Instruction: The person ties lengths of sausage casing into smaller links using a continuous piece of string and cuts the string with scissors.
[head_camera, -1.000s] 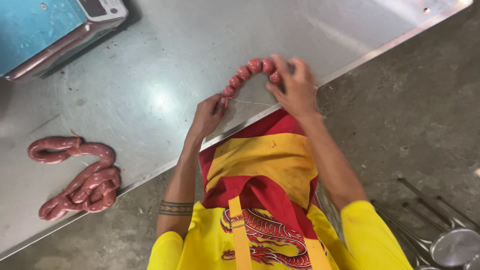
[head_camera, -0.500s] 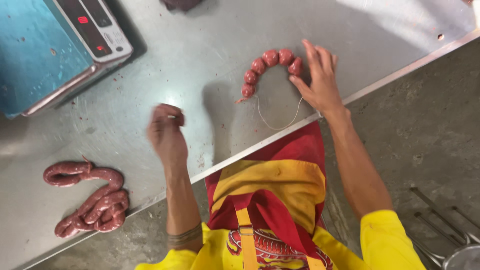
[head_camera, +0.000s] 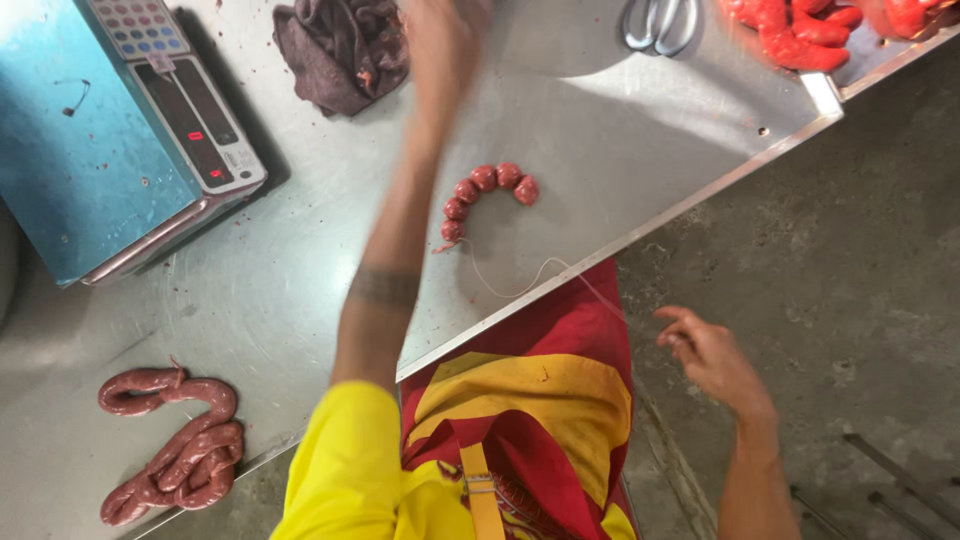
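A short curved chain of small dark-red sausage links (head_camera: 486, 190) lies on the steel table (head_camera: 620, 140), and a thin white string (head_camera: 520, 285) trails from it to the table's near edge. My left hand (head_camera: 440, 30) is stretched far across the table, blurred, next to a dark crumpled cloth (head_camera: 340, 45); its fingers cannot be made out. Off the table, over the concrete floor beside my red and yellow apron (head_camera: 540, 400), my right hand (head_camera: 705, 350) hangs with fingers apart and nothing in it.
A blue-topped weighing scale with a keypad (head_camera: 110, 130) stands at the far left. A coil of thicker brownish sausages (head_camera: 175, 445) lies at the near left. Scissors (head_camera: 655, 20) and bright red sausages (head_camera: 800, 35) lie at the far right. Metal rods (head_camera: 890, 470) rest on the floor.
My right hand let go of the sausage chain and dropped off the table edge. My left arm swung from mid-table up to the far side. The chain now lies free.
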